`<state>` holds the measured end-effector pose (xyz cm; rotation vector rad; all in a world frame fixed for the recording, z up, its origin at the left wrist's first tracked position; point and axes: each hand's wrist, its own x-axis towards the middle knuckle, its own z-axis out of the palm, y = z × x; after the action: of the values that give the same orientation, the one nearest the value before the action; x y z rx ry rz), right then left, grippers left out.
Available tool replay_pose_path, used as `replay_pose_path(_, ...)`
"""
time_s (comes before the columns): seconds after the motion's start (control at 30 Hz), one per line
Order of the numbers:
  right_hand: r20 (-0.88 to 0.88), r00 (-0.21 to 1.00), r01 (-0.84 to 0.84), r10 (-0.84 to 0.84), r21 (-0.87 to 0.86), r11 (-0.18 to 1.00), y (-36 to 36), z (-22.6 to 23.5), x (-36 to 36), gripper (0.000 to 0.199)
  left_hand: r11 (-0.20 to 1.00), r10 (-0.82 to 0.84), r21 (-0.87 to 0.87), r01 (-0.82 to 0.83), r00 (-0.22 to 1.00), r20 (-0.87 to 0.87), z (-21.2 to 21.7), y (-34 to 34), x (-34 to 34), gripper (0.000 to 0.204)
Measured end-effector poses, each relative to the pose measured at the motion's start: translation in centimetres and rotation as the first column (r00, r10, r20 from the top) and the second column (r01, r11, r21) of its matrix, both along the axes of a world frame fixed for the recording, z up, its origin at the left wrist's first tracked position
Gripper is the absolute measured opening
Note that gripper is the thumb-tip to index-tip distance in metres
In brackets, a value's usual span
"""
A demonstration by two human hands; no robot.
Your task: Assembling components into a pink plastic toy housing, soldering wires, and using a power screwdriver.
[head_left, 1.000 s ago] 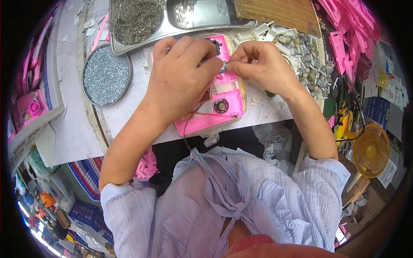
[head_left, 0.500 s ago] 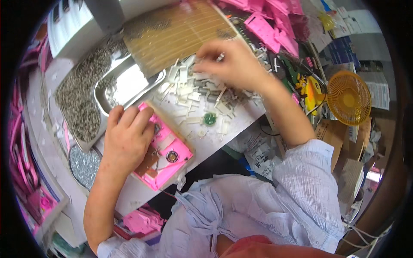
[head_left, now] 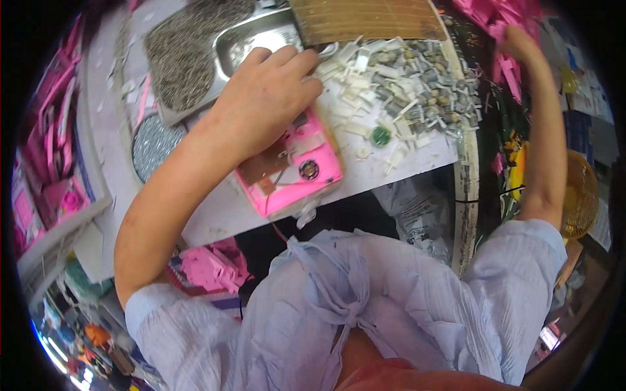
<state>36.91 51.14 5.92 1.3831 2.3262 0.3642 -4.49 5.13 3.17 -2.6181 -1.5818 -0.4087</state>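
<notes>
A pink plastic case point(head_left: 317, 146) lies at the front of the white table, its inside facing up, with a brown board and a small round black part point(head_left: 308, 170) in it. My left hand point(head_left: 270, 98) rests over its far end, fingers curled down at the edge; the fingertips are partly hidden. At the far right, my right hand point(head_left: 520, 44) reaches into a heap of pink plastic parts point(head_left: 499, 14). Its fingers are blurred and merge with the pink pieces, so what they hold does not show.
Beyond the case stand a steel tray point(head_left: 223, 55) and a wide tray of small metal pieces point(head_left: 179, 62). Small white and grey parts point(head_left: 417, 85) are heaped right of the case, beside a green disc point(head_left: 380, 135). A yellow basket point(head_left: 579, 195) sits at the right.
My right hand has moved from above the small white parts to the pink heap at far right. My left hand stays at the case. The whole view has shifted.
</notes>
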Motion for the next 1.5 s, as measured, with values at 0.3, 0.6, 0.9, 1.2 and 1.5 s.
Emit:
replay_pose_path(0.3,-0.708,0.633,0.174,-0.313,-0.263,0.949,-7.0,6.3,-4.2,0.017,0.984,0.085,0.141,-0.109,0.982,0.167,-0.6,-2.9,0.1,0.022)
replay_pose_path(0.6,-0.975,0.075,-0.478,-0.209,-0.219,0.850,-27.9,8.1,-11.1,0.041,0.861,0.435,-0.328,-0.390,0.228,0.871,0.9,-8.0,0.4,0.042)
replay_pose_path(0.9,-0.797,0.092,-0.645,-0.597,-0.505,0.573,-36.4,0.4,-21.9,0.053,0.910,0.401,-0.413,0.043,-0.355,0.845,1.2,-9.2,-1.7,0.037)
replay_pose_path(1.2,-0.881,0.354,-0.545,-0.313,-0.466,0.697,-44.5,-5.4,-15.6,0.058,0.689,0.693,-0.496,-0.528,0.280,0.665,-1.6,-13.5,4.7,0.082)
replay_pose_path(1.5,-0.920,0.387,-0.683,-0.061,-0.331,0.652,-42.4,-6.7,-17.1,0.052,0.680,0.689,-0.521,-0.516,0.208,0.694,-3.9,-14.8,4.6,0.073)
